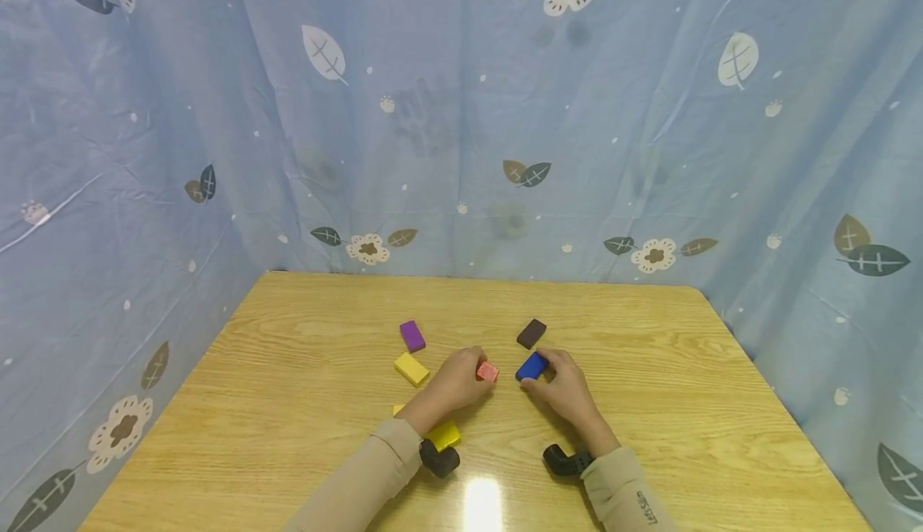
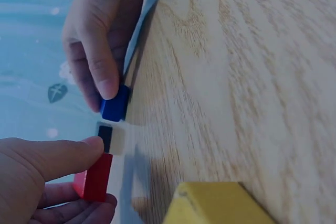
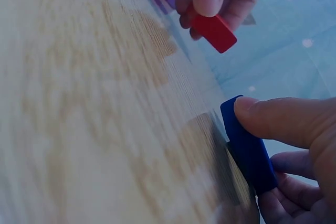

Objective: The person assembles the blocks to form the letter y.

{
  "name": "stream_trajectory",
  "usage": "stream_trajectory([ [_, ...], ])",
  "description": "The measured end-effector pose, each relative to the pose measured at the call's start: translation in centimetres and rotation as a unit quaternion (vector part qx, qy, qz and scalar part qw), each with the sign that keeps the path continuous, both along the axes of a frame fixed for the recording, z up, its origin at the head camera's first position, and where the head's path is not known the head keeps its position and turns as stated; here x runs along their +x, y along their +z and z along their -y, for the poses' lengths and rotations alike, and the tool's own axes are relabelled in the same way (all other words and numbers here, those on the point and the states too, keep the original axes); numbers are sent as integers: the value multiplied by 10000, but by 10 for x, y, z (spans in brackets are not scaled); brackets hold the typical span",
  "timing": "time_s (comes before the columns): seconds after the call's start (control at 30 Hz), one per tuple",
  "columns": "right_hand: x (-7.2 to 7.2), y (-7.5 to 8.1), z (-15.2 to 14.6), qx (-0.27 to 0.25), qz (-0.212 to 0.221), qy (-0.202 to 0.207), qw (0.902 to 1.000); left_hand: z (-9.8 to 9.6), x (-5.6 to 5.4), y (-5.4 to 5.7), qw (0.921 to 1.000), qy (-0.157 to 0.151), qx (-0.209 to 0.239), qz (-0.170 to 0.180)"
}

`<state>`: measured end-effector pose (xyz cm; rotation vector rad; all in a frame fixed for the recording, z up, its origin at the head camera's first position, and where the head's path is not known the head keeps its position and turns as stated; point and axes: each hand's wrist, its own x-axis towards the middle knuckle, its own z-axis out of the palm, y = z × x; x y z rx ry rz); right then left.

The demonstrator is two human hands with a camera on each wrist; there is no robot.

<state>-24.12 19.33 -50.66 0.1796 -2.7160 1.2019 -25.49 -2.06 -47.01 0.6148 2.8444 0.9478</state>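
Observation:
My left hand [image 1: 459, 380] pinches a small red block [image 1: 488, 372] between thumb and fingers. In the right wrist view the red block [image 3: 214, 32] is tilted and appears raised off the table. Across a short gap, my right hand [image 1: 566, 388] grips a blue block [image 1: 532, 366] by its ends. The thumb lies on one end of the blue block [image 3: 248, 145] in the right wrist view, with fingers at the other end. Just beyond the blue block lies a dark brown block [image 1: 531, 333], touched by neither hand.
A purple block [image 1: 413, 336] and a yellow block [image 1: 412, 369] lie left of the hands on the wooden table [image 1: 649, 356]. Another yellow block [image 1: 445, 436] sits beside the left wrist, with a further yellow piece [image 1: 398, 409] partly hidden by that arm. A patterned curtain [image 1: 461, 115] surrounds the table's back and sides.

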Motion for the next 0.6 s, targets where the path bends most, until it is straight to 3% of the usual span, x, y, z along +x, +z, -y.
stream_trajectory([
  [0.2, 0, 2, 0, -1, 25, 21, 10000, 0, 0, 5, 9999, 45, 123, -6],
  [0.6, 4, 7, 1, -8, -152, -37, 9999, 0, -1, 2, 9997, 129, 201, -104],
])
